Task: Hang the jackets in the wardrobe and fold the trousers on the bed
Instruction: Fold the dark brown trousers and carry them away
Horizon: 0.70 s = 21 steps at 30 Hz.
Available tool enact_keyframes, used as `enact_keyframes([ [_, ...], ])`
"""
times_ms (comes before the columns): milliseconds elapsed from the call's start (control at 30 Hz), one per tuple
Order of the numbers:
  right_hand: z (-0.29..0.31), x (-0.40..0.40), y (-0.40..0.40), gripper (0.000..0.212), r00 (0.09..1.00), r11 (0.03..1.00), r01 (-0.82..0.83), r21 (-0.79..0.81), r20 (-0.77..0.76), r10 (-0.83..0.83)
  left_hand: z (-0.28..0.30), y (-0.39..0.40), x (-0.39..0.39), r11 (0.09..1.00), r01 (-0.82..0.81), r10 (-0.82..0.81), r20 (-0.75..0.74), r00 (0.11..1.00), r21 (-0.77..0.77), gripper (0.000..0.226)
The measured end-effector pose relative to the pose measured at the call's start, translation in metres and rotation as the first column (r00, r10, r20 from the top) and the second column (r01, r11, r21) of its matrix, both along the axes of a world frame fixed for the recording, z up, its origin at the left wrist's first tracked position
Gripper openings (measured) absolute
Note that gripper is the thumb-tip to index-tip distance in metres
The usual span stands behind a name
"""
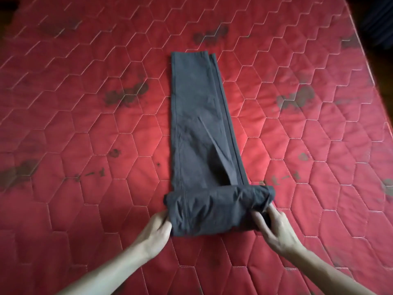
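Observation:
Dark grey trousers (197,116) lie lengthwise on the red quilted bed (85,116), legs laid one on the other and pointing away from me. Their near end is rolled into a thick bundle (214,209) lying crosswise. My left hand (157,228) grips the bundle's left end with curled fingers. My right hand (274,226) grips its right end, thumb on the near side and fingers wrapped over the cloth. No jacket is in view.
The mattress has hexagon stitching and several dark stains (125,94). Its right edge (365,67) runs diagonally at the upper right, with dark floor and a dark ribbed object (378,20) beyond it.

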State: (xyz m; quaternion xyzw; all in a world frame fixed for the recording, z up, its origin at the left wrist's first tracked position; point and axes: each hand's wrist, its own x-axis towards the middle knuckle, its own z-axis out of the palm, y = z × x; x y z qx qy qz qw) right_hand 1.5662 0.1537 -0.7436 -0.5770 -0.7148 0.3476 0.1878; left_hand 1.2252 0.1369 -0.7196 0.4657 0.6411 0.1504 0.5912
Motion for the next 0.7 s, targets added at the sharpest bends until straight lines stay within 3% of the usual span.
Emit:
enact_keyframes([
  [67,0.002,-0.01,-0.003,0.004,0.996,0.992,0.07,-0.103,-0.04,-0.075,0.005,-0.001,0.007,0.992,-0.109,0.114,0.082,0.99,-0.07,0.045],
  [200,-0.018,-0.021,0.006,0.017,0.979,0.956,0.203,-0.213,0.033,-0.2,-0.016,-0.003,0.012,0.925,-0.305,0.348,0.183,0.919,-0.226,0.047],
  [367,-0.037,-0.03,0.029,0.025,0.955,0.926,0.292,-0.238,0.124,-0.27,-0.049,-0.007,0.01,0.959,-0.284,0.284,-0.04,0.958,0.011,0.047],
  [433,-0.037,-0.033,0.034,0.031,0.937,0.923,0.331,-0.196,0.188,-0.296,-0.061,-0.009,0.007,0.957,-0.284,0.29,-0.129,0.948,0.06,0.059],
  [500,-0.037,-0.03,0.035,0.032,0.89,0.901,0.406,-0.151,0.289,-0.353,-0.059,-0.008,0.009,0.959,-0.262,0.281,-0.229,0.932,0.112,0.056],
  [600,-0.034,-0.024,0.036,0.023,0.842,0.885,0.458,-0.086,0.36,-0.401,-0.044,-0.007,0.013,0.959,-0.138,0.239,-0.442,0.865,0.248,0.029],
  [667,-0.032,-0.017,0.037,0.016,0.852,0.912,0.411,-0.013,0.362,-0.379,-0.04,-0.009,0.009,0.916,0.065,0.181,-0.551,0.815,0.397,0.032],
  [700,-0.033,-0.011,0.036,0.027,0.867,0.938,0.344,0.046,0.368,-0.336,-0.041,-0.009,0.004,0.866,0.215,0.119,-0.604,0.788,0.452,0.041],
])
